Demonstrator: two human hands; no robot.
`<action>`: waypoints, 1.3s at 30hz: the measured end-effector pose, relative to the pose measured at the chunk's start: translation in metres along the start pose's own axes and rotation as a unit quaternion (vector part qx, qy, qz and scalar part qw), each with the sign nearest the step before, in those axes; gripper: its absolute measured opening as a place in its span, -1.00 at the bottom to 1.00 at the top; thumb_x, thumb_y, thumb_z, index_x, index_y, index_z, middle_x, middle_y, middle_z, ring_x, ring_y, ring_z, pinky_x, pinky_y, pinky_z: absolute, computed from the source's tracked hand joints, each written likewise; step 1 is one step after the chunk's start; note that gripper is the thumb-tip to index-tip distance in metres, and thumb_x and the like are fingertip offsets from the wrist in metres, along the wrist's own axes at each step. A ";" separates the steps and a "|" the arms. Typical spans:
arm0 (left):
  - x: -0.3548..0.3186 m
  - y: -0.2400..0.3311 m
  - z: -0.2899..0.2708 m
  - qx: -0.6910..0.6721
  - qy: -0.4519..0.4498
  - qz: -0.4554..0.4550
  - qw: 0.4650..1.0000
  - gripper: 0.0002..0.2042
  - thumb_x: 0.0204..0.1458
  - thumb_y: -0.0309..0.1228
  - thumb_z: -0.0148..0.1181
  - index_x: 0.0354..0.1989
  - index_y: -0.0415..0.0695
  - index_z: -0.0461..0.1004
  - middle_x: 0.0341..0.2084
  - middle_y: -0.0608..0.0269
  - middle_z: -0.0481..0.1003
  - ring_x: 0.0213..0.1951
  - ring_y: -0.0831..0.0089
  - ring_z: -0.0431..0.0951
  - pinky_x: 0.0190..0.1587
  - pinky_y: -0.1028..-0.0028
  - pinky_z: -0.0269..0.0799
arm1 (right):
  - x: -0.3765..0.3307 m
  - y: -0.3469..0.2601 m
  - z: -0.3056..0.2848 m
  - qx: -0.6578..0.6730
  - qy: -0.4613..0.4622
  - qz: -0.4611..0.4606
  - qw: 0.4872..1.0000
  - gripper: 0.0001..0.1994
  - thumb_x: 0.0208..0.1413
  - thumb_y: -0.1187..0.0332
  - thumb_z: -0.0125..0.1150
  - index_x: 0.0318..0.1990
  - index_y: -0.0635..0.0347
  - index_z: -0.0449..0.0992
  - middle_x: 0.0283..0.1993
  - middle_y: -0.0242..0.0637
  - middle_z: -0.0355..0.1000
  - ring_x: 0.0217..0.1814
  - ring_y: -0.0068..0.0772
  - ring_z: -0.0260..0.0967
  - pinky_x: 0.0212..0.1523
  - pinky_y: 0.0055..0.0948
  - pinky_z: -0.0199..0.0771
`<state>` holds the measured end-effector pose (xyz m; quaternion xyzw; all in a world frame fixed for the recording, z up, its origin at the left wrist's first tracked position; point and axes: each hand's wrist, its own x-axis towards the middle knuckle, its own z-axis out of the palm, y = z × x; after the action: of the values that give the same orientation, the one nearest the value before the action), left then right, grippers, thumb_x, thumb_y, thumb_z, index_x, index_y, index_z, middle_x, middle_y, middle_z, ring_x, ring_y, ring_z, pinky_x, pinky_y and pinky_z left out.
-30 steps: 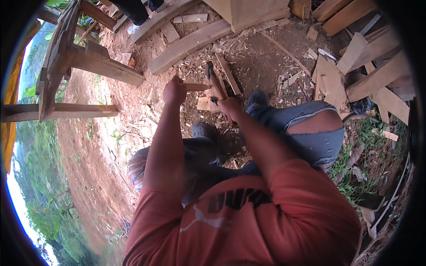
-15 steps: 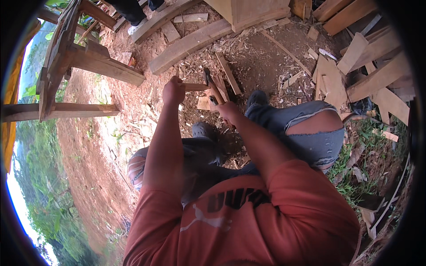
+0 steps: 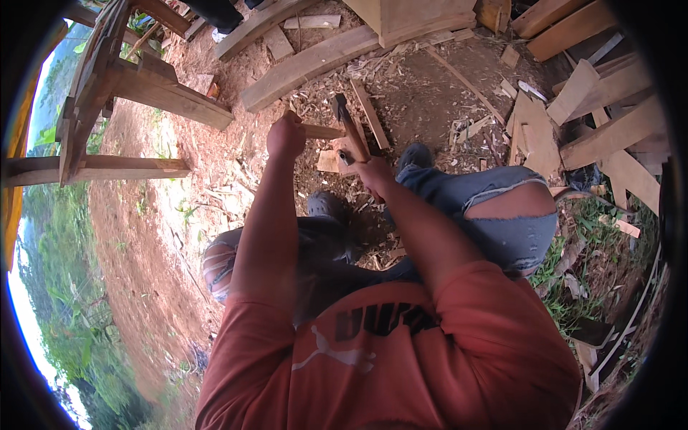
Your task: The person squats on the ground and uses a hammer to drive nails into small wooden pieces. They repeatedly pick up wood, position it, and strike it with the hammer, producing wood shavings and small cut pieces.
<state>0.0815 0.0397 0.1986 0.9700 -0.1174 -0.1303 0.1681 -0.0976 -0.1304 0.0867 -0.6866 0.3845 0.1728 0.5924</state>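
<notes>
The left hand (image 3: 286, 136) is wrapped in a fist about the left end of a stick (image 3: 322, 132), which points right above the chip-strewn ground (image 3: 459, 86), between the beam (image 3: 312, 68) and the person's shoes (image 3: 327, 206). The right hand (image 3: 376, 175) is curled around the lower handle of a tool (image 3: 355, 136). Its dark head points away, toward the far edge of the ground; whether hammer or hatchet, I cannot tell. The stick's free end comes close to the handle, but contact is unclear. A small dark piece shows just beside the right hand, too small to identify. Below lies a pale block (image 3: 327, 161), with a strip (image 3: 370, 115) beyond the tool; boards (image 3: 609, 107) are heaped toward the ground's right edge.

The stick looks light, stiff and dry, unlikely to slip though perhaps splintery, and thin enough to split along the grain; its far left end, clear of the tool's head, seems the safest hold. The tool is probably head-heavy, best taken low on the handle.
</notes>
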 end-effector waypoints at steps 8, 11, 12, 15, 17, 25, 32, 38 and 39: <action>-0.004 0.010 -0.002 -0.010 0.010 -0.011 1.000 -0.79 0.21 -0.29 0.22 -0.04 -0.03 0.59 -0.15 0.00 0.70 -0.04 -0.04 0.71 0.04 0.02 0.59 | 0.010 -0.007 -0.013 -0.034 -0.004 -0.052 0.998 -0.57 0.19 0.06 0.28 -0.22 0.35 0.68 -0.48 -0.06 0.60 -0.51 -0.13 0.61 -0.40 -0.14 0.61; -0.002 0.006 0.002 -0.005 0.005 -0.029 1.000 -0.78 0.21 -0.29 0.21 -0.02 -0.02 0.59 -0.13 -0.01 0.70 -0.03 -0.04 0.71 0.06 0.03 0.59 | -0.003 -0.041 -0.010 0.008 0.011 -0.100 0.995 -0.60 0.21 0.05 0.26 -0.22 0.29 0.70 -0.46 -0.04 0.61 -0.47 -0.11 0.63 -0.36 -0.11 0.62; 0.000 0.007 0.002 -0.005 0.003 -0.031 0.999 -0.78 0.21 -0.29 0.21 -0.02 -0.02 0.59 -0.13 -0.02 0.70 -0.03 -0.04 0.71 0.06 0.03 0.58 | 0.000 -0.044 -0.010 0.008 0.027 -0.119 0.992 -0.60 0.22 0.05 0.25 -0.22 0.27 0.70 -0.46 -0.03 0.61 -0.46 -0.11 0.63 -0.35 -0.10 0.62; 0.002 0.005 0.000 -0.001 0.000 -0.029 1.000 -0.78 0.21 -0.28 0.22 -0.03 -0.03 0.60 -0.13 -0.03 0.70 -0.03 -0.04 0.71 0.07 0.03 0.58 | 0.004 -0.013 0.000 -0.079 0.065 -0.136 0.985 -0.58 0.24 0.06 0.23 -0.23 0.34 0.69 -0.47 -0.03 0.61 -0.50 -0.12 0.62 -0.42 -0.09 0.59; 0.000 0.002 0.001 0.006 0.005 -0.013 1.000 -0.78 0.21 -0.28 0.22 -0.04 -0.04 0.60 -0.13 -0.03 0.70 -0.03 -0.05 0.71 0.06 0.03 0.58 | 0.013 0.012 0.001 -0.169 -0.006 -0.012 0.985 -0.65 0.22 0.15 0.22 -0.34 0.34 0.61 -0.58 -0.11 0.52 -0.61 -0.19 0.55 -0.54 -0.10 0.52; -0.004 0.000 0.002 -0.018 0.015 -0.020 1.000 -0.80 0.21 -0.27 0.21 -0.08 -0.06 0.60 -0.15 -0.05 0.70 -0.05 -0.06 0.71 0.04 0.01 0.58 | 0.005 -0.037 -0.008 0.119 0.006 -0.076 0.990 -0.68 0.23 0.22 0.20 -0.47 0.30 0.52 -0.69 -0.24 0.40 -0.73 -0.30 0.41 -0.64 -0.17 0.44; -0.002 -0.001 0.002 -0.016 0.003 -0.037 0.999 -0.78 0.22 -0.27 0.22 -0.04 -0.03 0.62 -0.13 -0.03 0.70 -0.03 -0.05 0.70 0.07 0.03 0.58 | -0.008 -0.036 0.001 0.128 -0.009 -0.086 0.988 -0.66 0.24 0.22 0.20 -0.50 0.28 0.47 -0.69 -0.26 0.37 -0.78 -0.29 0.33 -0.65 -0.17 0.46; -0.003 0.002 0.000 -0.008 0.012 -0.013 1.000 -0.77 0.21 -0.26 0.25 -0.02 -0.02 0.63 -0.12 -0.02 0.70 -0.03 -0.02 0.71 0.08 0.05 0.59 | 0.021 0.003 0.007 0.004 -0.034 0.098 0.995 -0.70 0.23 0.25 0.22 -0.47 0.27 0.48 -0.67 -0.25 0.38 -0.79 -0.31 0.29 -0.70 -0.15 0.39; -0.003 -0.004 0.002 -0.007 0.006 -0.018 1.000 -0.77 0.20 -0.26 0.25 -0.02 -0.02 0.63 -0.12 -0.02 0.70 -0.03 -0.02 0.71 0.08 0.05 0.59 | 0.018 -0.001 0.008 0.014 -0.020 0.059 0.998 -0.71 0.22 0.25 0.22 -0.46 0.26 0.48 -0.66 -0.26 0.38 -0.78 -0.33 0.30 -0.69 -0.17 0.39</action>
<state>0.0789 0.0438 0.1957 0.9715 -0.0984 -0.1286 0.1729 -0.0834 -0.1285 0.0728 -0.6505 0.4146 0.2161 0.5985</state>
